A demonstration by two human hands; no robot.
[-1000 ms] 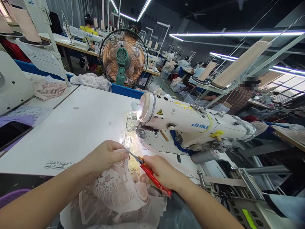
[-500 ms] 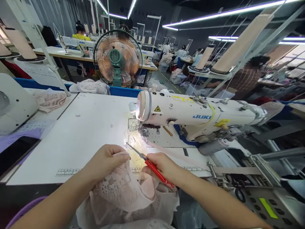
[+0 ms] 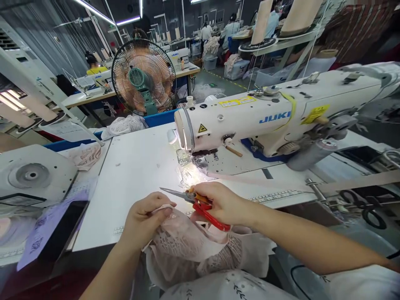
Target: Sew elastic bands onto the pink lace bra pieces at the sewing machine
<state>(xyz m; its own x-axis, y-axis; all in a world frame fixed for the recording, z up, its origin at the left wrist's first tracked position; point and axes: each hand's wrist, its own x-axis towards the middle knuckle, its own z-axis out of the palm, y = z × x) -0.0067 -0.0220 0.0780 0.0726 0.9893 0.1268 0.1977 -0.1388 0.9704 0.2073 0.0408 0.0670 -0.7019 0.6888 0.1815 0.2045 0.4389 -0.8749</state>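
Observation:
My left hand [image 3: 150, 218] pinches the upper edge of a pale pink lace bra [image 3: 184, 239], whose fabric hangs over the table's front edge toward my lap. Red-handled scissors [image 3: 208, 214] are gripped in my right hand [image 3: 220, 204], their metal blades pointing left, just above my left fingertips. The blades look close together and are apart from the lace. Behind my hands stands a white JUKI sewing machine [image 3: 243, 121], its lamp lighting the needle area. Part of the bra is hidden behind my right hand and the scissors.
A white table [image 3: 134, 175] with a printed ruler strip spreads under the machine. At the left lie a dark phone [image 3: 64, 229] and purple paper [image 3: 37, 241]. A large fan [image 3: 143, 79] stands beyond the table. Thread cones [image 3: 261, 21] rise behind the machine; people sit farther back.
The view has turned and tilted down. The scissors have swung from pointing up-left to lying flatter, and their handles now stand farther apart. My left hand keeps its pinch on the bra.

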